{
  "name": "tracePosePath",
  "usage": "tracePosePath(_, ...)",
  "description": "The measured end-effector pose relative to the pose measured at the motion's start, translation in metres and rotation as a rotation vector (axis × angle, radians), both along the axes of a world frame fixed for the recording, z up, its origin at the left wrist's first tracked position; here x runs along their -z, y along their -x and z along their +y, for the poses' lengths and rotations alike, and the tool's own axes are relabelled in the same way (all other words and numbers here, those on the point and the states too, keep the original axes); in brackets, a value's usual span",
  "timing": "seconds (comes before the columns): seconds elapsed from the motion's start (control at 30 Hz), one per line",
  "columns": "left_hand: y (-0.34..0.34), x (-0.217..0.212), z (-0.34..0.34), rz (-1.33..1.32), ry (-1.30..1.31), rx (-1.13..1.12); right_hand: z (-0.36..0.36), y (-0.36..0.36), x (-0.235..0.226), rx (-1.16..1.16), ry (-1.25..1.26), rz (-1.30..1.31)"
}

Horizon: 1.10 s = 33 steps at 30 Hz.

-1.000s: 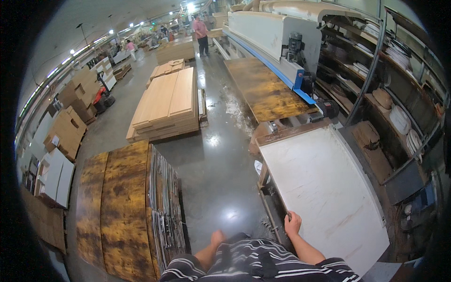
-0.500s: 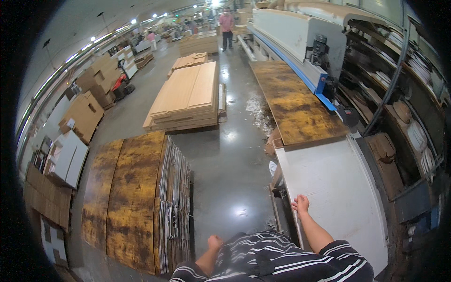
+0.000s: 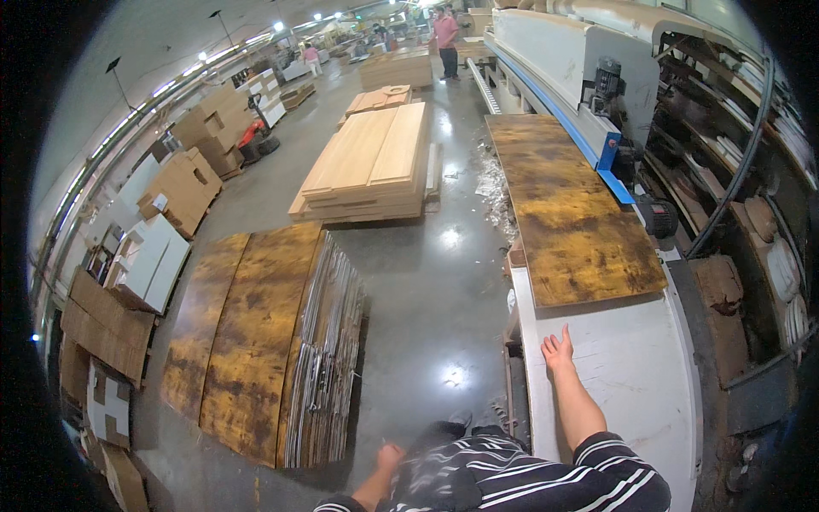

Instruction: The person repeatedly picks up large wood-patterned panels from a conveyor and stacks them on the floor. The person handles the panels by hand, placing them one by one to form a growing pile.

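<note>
Just beyond the outstretched right hand (image 3: 558, 351), one mottled brown board (image 3: 578, 213)

the hall is moderately bright, lit from overhead by ceiling lamps (image 3: 278, 26) that flare white toward the upper left. their reflections leave hazy patches of glare on the grey floor (image 3: 405, 282). the white table (image 3: 627, 367) looks pale and evenly lit, with a soft shadow under the near edge of the wood-patterned board (image 3: 580, 205). the shelves (image 3: 701, 162) at right sink into dimness. distant parts look soft and washed out. straight lines bow toward the rim, and black vignetting swallows the corners.
</note>
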State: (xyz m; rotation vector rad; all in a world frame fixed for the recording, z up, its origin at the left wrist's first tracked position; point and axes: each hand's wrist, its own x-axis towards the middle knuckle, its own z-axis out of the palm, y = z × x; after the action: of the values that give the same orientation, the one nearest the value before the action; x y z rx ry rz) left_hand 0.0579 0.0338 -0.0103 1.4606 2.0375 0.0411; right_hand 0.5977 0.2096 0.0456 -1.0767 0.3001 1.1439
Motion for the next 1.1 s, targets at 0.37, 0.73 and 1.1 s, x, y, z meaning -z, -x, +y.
tracePosePath(0.37, -0.012, -0.010, -0.026, 0.003, -0.075, 0.022, -0.052, 0.015, -0.006, -0.019, -0.071, 0.146)
tracePosePath(0.73, 0.012, -0.011, -0.044, -0.098, 0.009, -0.021, -0.111, 0.034, 0.004, 0.068, -0.067, 0.117)
tracePosePath(1.1, 0.119, 0.013, -0.164, -0.074, 0.065, -0.017, -0.186, 0.046, 0.016, 0.059, 0.053, 0.057)
